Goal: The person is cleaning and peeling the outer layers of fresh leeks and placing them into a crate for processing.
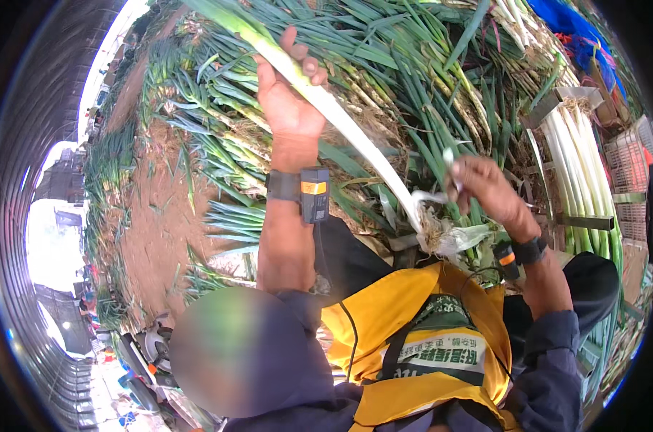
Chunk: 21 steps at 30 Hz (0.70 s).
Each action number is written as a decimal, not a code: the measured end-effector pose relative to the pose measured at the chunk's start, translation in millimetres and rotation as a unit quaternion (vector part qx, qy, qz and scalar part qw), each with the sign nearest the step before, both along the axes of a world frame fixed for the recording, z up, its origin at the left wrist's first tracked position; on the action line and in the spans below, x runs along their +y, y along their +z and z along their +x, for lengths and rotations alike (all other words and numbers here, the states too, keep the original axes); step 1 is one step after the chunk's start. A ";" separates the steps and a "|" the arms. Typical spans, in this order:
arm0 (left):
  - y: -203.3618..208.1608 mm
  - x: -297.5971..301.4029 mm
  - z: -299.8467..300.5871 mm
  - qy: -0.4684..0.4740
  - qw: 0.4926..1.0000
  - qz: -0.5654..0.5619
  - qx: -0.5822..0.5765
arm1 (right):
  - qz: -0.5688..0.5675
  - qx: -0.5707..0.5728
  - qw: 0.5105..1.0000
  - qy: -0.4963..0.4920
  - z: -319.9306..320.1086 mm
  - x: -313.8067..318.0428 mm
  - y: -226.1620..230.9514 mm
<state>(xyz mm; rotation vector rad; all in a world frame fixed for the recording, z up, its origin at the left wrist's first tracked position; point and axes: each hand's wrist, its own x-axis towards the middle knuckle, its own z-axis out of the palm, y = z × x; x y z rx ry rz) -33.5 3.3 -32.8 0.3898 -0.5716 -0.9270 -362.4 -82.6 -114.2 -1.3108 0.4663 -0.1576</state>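
My left hand (294, 104) is wrapped round the upper shank of a long green onion (369, 155), just below its green leaves. The onion slants from upper left down to the right, its white shank smooth and bare. Its tangled root end (431, 229) hangs above my lap, with loose pale skin (470, 237) beside it. To the right of the shank my right hand (488, 189) is closed in a pinch. A small whitish strip of onion skin (449, 157) shows at its fingertips. Both wrists wear a strapped device.
Piles of untrimmed green onions (384, 65) cover the ground ahead. At right, clean white onions lie bundled in a metal rack (587, 222), next to a pale plastic crate (626, 169). Bare brown soil (153, 216) shows at left. A yellow apron (413, 403) covers my lap.
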 end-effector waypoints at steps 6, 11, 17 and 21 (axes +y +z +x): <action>-3.8 -16.6 -37.5 0.082 0.990 0.096 -0.058 | -0.286 0.300 0.888 0.198 -77.1 4.5 -85.8; 5.1 -21.3 -61.7 0.050 0.994 0.076 -0.059 | -0.412 0.127 0.902 -0.031 -41.9 -4.9 -12.5; -2.1 -18.7 -81.5 0.056 0.993 0.092 -0.052 | -0.450 -0.061 0.867 -0.207 48.2 15.7 76.0; -10.8 -25.9 -89.9 0.043 0.989 0.108 -0.090 | -0.481 -0.092 0.839 -0.239 100.4 10.9 91.3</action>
